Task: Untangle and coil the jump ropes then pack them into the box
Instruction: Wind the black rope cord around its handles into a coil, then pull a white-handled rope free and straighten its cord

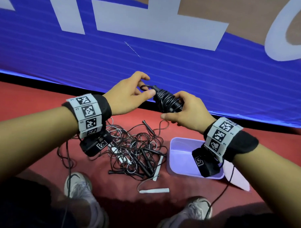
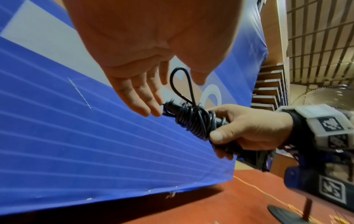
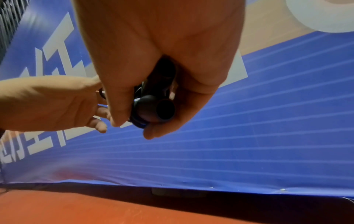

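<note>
A black jump rope bundle (image 1: 166, 99) (image 2: 193, 119), its cord wound around the handles, is held in the air. My right hand (image 1: 186, 108) (image 2: 249, 133) grips its lower end; the handle butts (image 3: 153, 109) show between my fingers. My left hand (image 1: 130, 94) (image 2: 138, 91) is at the upper end, fingertips touching the handle tip. A small free cord loop (image 2: 182, 84) stands between its thumb and index finger, not pinched. A tangled pile of black and white ropes (image 1: 136, 151) lies on the red floor below. The lilac box (image 1: 172, 156) sits to the pile's right, holding no ropes.
The box's lilac lid (image 1: 236, 176) lies at its right. A loose white handle (image 1: 154, 190) lies in front of the pile. My shoes (image 1: 79, 185) (image 1: 199, 209) are near the bottom. A blue banner (image 1: 148, 62) stands just behind my hands.
</note>
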The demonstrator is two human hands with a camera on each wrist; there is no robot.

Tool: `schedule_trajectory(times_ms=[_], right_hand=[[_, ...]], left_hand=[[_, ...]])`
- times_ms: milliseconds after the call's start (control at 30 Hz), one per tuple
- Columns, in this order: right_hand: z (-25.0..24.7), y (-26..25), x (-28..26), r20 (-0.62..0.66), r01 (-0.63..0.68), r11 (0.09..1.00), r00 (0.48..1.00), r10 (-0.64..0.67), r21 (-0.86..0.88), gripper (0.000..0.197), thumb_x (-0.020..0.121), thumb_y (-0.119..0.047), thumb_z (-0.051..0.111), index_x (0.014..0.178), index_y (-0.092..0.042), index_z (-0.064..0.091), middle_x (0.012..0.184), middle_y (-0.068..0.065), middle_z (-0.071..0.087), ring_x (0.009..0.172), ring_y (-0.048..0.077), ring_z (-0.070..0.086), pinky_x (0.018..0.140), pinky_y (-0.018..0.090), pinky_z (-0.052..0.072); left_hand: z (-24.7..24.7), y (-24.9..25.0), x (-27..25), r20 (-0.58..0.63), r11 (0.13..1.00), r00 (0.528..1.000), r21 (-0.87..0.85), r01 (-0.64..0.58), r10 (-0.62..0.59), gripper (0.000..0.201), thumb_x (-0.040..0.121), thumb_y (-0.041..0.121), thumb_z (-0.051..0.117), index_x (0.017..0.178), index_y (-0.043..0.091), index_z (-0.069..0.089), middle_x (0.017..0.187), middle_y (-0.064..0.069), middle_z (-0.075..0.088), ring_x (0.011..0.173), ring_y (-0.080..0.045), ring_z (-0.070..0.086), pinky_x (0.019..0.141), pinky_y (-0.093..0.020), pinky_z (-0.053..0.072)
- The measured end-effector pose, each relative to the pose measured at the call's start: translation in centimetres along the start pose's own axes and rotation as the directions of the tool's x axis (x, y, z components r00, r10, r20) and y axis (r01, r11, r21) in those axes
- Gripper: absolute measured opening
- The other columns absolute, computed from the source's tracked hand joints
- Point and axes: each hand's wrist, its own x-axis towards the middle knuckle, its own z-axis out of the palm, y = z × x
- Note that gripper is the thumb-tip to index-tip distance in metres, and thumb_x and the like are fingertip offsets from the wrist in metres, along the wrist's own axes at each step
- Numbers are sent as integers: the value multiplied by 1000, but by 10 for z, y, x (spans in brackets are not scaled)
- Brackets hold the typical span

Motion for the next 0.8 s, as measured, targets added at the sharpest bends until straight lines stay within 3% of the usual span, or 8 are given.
schedule_trajectory(times_ms=[100, 200, 267, 333, 400, 533, 667, 800], right_hand=[[4, 8, -2, -5, -28, 1000, 1000, 28, 7, 59, 62, -43, 92, 102, -17, 57, 78, -3, 71, 59, 13, 69, 64, 37, 59], [13, 25, -10, -14, -59, 998, 998, 59, -6, 67, 57, -44, 94, 105, -18, 54, 83, -9, 66, 70, 9, 64, 68, 30, 53], [20, 44, -21, 24, -86, 996, 996, 86, -12, 73, 57, -34, 95, 114, -19, 51, 90, -11, 63, 78, 8, 60, 72, 28, 48], [25, 65, -32, 83, -102, 994, 991, 105, -39, 75, 61, -21, 92, 122, -17, 49, 94, -5, 65, 83, 17, 64, 75, 34, 52], [26, 89, -42, 129, -149, 987, 980, 154, -54, 71, 68, -12, 87, 127, -15, 48, 95, 0, 65, 75, 21, 64, 73, 42, 55], [28, 135, -68, 216, -220, 971, 947, 236, -94, 59, 69, -7, 85, 120, -22, 59, 94, 4, 72, 57, 19, 64, 63, 35, 57], [44, 172, -96, 356, -283, 947, 878, 320, -154, 66, 66, -9, 89, 124, -22, 62, 97, 2, 69, 66, 14, 63, 68, 26, 51], [73, 207, -121, 472, -340, 908, 777, 417, -243, 58, 67, -11, 88, 120, -18, 65, 101, 4, 72, 87, 21, 68, 81, 31, 53]], left_hand=[[19, -4, 6, 92, 998, 995, 56, -41, 36, 54, 86, 29, 74, 130, 23, 42, 120, 2, 57, 81, -9, 66, 76, -26, 52], [45, -8, 11, 77, 997, 996, 66, -38, 33, 49, 84, 22, 76, 123, 21, 46, 117, 0, 58, 82, -13, 66, 76, -31, 54], [65, -13, 13, 84, 996, 996, 77, -39, 32, 45, 82, 22, 76, 118, 21, 48, 111, 0, 60, 82, -14, 66, 79, -33, 53], [85, -18, 12, 143, 993, 989, 104, -58, 43, 44, 83, 24, 76, 118, 21, 50, 110, -1, 61, 84, -14, 65, 81, -32, 51], [106, -22, 9, 231, 987, 972, 138, -84, 50, 43, 85, 24, 74, 120, 19, 51, 107, 0, 62, 87, -14, 63, 79, -28, 49], [150, -30, 0, 399, 970, 917, 212, -119, 26, 40, 83, 27, 75, 117, 21, 56, 88, 1, 68, 80, -19, 66, 79, -35, 55], [192, -49, -19, 557, 958, 830, 255, -134, -32, 46, 80, 34, 77, 119, 25, 54, 88, 2, 67, 78, -20, 63, 78, -35, 54], [224, -75, -38, 692, 945, 715, 290, -150, -98, 51, 78, 32, 79, 118, 21, 50, 82, 9, 63, 78, -19, 61, 77, -37, 53]])
